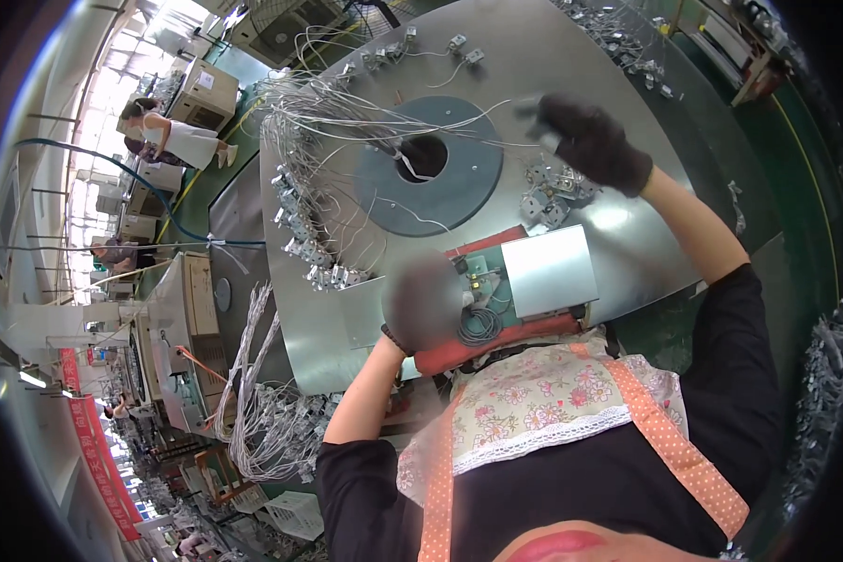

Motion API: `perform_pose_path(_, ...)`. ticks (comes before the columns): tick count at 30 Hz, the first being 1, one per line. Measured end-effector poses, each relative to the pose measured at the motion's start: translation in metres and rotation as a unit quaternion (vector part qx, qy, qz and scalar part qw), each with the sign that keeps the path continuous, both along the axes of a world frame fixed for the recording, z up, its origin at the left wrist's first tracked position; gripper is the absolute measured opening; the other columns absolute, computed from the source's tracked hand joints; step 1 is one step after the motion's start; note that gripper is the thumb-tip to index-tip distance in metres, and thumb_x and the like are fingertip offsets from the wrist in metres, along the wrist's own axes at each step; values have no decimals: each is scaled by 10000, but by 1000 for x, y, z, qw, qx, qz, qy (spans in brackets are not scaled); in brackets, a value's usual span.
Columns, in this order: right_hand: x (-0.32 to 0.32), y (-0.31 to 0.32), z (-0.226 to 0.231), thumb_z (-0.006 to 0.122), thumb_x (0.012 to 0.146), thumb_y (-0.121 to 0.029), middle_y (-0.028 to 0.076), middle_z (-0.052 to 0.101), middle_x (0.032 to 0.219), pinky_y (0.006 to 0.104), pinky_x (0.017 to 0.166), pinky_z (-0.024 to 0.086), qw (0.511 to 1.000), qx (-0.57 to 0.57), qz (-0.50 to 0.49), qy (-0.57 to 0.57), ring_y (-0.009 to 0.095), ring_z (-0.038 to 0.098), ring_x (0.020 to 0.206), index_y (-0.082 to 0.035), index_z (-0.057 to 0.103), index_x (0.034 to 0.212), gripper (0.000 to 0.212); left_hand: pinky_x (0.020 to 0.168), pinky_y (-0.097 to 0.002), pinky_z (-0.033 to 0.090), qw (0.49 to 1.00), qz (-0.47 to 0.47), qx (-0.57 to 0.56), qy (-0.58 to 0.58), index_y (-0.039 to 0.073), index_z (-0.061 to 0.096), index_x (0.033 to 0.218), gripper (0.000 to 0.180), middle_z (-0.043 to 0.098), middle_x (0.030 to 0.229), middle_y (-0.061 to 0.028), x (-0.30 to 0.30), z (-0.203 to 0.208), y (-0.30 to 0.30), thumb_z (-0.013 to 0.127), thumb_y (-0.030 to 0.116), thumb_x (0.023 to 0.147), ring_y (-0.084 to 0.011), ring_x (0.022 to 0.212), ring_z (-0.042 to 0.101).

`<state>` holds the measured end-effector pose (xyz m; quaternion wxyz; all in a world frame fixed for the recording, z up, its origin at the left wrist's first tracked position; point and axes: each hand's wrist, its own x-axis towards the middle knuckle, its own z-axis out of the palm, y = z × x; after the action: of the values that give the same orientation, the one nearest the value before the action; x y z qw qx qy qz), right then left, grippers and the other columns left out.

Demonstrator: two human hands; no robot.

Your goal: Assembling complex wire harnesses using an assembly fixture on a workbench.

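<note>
My right hand (590,140), in a dark glove with a light fingertip showing, is raised over the right part of the metal table. Its thumb and blurred fingers are apart, close to the ends of thin white wires (468,117). Below it lies a cluster of small metal parts (553,199). My left hand (426,302), also dark-gloved, is smeared by motion at the left of a fixture; its fingers cannot be made out. The fixture has a green base with small brass-coloured fittings (478,281), a coiled grey cord (480,325), red padded edges (543,328) and a shiny metal plate (550,272).
A grey disc (375,192) with a central hole sits on the table (628,290). Wires with metal ends (300,225) line its left side. More metal parts (628,47) are heaped at the far right. Wire bundles (253,375) hang at the left. People (173,136) are in the background.
</note>
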<state>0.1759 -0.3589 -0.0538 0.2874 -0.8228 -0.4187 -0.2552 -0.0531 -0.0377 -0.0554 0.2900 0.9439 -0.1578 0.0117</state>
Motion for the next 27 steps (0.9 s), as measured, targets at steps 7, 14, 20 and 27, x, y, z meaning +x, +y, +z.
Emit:
perform_pose_path(7,-21,-15,-4,596,882,27,174,700,1185,435,930,572,964,-89,31,250,348,681,1117,-60,680,1211,351,962,-351,529,976,0,-201,83,11,653,1172,475,704,1212,-168,20,-5,10,878,220,810,-199,1127,662)
perform_pose_path(14,-3,-32,5,624,926,-55,171,694,1157,402,1002,522,927,-56,44,369,314,674,1109,-32,697,1159,245,985,-429,543,944,101,100,299,66,706,1217,525,735,1203,-170,100,2,75,785,367,794,-341,1114,709)
perform_pose_path(20,-44,-23,-17,703,764,-157,199,654,1155,440,1036,471,954,-277,-34,109,348,611,1162,-93,714,1135,376,944,-521,546,819,102,477,303,117,755,1175,446,724,1190,-206,96,8,80,665,455,899,-384,1127,694)
perform_pose_path(27,-28,-46,-15,744,718,-131,183,621,1124,436,931,518,955,-182,-30,234,375,620,1053,-55,695,954,253,987,-504,506,948,49,278,148,95,673,1307,539,701,1222,-229,96,47,-17,588,501,963,-413,1131,670)
